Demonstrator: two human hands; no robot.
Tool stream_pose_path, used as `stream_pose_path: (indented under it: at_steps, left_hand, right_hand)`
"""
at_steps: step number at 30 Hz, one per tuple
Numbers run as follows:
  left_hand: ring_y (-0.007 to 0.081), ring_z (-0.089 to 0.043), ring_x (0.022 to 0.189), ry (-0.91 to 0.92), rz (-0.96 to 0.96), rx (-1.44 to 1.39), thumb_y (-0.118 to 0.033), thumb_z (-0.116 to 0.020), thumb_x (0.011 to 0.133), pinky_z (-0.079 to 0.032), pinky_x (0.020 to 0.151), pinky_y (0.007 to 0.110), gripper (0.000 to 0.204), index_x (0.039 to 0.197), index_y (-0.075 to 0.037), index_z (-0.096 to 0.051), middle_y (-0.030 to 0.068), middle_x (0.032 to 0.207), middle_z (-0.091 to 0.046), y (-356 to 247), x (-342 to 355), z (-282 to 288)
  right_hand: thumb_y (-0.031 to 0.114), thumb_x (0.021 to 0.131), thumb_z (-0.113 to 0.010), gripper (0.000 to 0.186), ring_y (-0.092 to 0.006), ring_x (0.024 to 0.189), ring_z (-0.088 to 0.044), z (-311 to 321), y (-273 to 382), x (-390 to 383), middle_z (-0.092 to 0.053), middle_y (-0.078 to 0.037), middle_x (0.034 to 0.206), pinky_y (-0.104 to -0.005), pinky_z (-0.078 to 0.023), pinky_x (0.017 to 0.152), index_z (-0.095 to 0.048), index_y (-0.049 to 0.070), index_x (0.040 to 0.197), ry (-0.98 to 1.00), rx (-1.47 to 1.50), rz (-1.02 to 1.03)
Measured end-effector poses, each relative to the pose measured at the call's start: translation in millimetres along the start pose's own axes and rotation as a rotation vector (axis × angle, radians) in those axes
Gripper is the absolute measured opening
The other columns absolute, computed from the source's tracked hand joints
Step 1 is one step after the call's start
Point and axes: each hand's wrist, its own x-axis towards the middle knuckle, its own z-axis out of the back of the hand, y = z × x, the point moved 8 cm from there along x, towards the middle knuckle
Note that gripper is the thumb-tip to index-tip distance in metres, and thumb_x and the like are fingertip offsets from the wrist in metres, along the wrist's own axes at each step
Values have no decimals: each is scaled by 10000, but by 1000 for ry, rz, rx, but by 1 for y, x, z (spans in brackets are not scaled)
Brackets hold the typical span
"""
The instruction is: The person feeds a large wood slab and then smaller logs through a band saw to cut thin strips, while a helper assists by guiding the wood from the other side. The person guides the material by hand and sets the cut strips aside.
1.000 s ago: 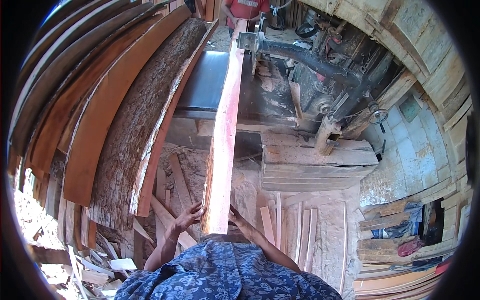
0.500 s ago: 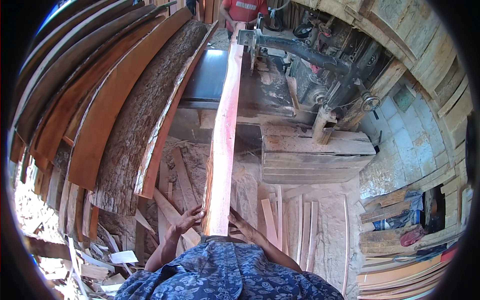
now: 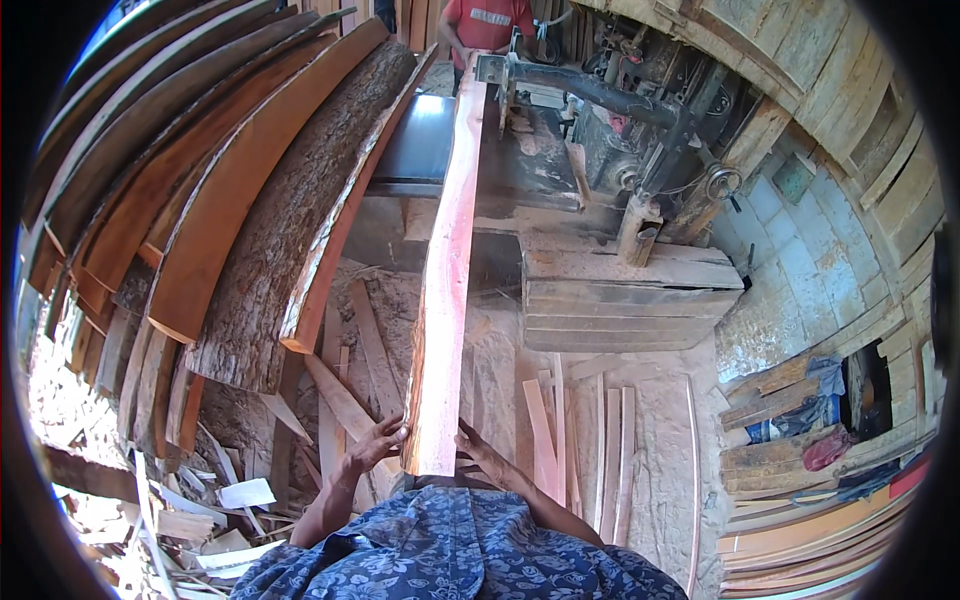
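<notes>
Down at your near end of the long pale plank (image 3: 447, 270), your left hand (image 3: 376, 446) is part open, fingers spread, fingertips at the bark-edged side. Between your hands, the plank's long axis runs straight ahead, over the dark bench (image 3: 415, 145) toward a co-worker (image 3: 488, 25). Just right, your right hand (image 3: 480, 448) is equally near, at the opposite edge; with fingers partly hidden, its grip cannot be told.

The bare right hand (image 3: 480, 448) is partly hidden by the long, pinkish-white wooden board (image 3: 447, 290) (its grip cannot be told). The top edge crops the co-worker in a red shirt (image 3: 472, 26); the lower edge cuts off the blue floral cloth shirt (image 3: 440, 545).
</notes>
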Motion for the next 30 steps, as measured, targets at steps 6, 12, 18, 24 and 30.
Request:
stream_pose_path:
  at_steps: [6, 12, 18, 24, 30]
  left_hand:
    - [245, -338, 1276, 15, 8, -7, -509, -631, 792, -306, 1020, 455, 881, 1436, -110, -181, 120, 1402, -342, 23, -29, -14]
    - [231, -359, 1261, 5, 28, -16, -474, -640, 800, -346, 998, 445, 838, 1429, -116, -216, 113, 1388, -359, 50, -66, -29]
    - [239, -365, 1259, -19, 29, -27, -475, -648, 793, -351, 999, 448, 841, 1425, -114, -228, 121, 1390, -353, 78, -106, -41]
    - [254, -304, 1304, 7, 31, -24, -495, -646, 785, -299, 1029, 477, 867, 1432, -122, -205, 133, 1413, -326, 116, -134, -48]
    - [256, -303, 1304, 14, 39, -31, -485, -649, 788, -293, 1027, 480, 863, 1430, -116, -206, 127, 1412, -329, 137, -159, -60]
  right_hand:
    - [708, 728, -538, 1034, -345, 1276, -334, -5, -43, -20, -294, -174, 1422, -521, -338, 962, 13, 220, 1454, -160, 13, -6]
    - [703, 730, -539, 1037, -311, 1248, -393, -28, -65, -41, -306, -207, 1407, -425, -380, 962, -44, 151, 1455, -38, -76, 126]
    - [687, 726, -559, 1088, -314, 1254, -390, -52, -89, -72, -272, -219, 1422, -380, -352, 1005, -63, 27, 1435, -71, -110, 187]
    - [685, 747, -533, 1069, -309, 1296, -329, -74, -123, -94, -240, -219, 1436, -381, -260, 1064, -61, 11, 1431, -61, -59, 212]
    - [703, 742, -517, 1052, -308, 1303, -317, -85, -150, -116, -235, -208, 1442, -393, -283, 1053, -76, 51, 1440, -65, -129, 227]
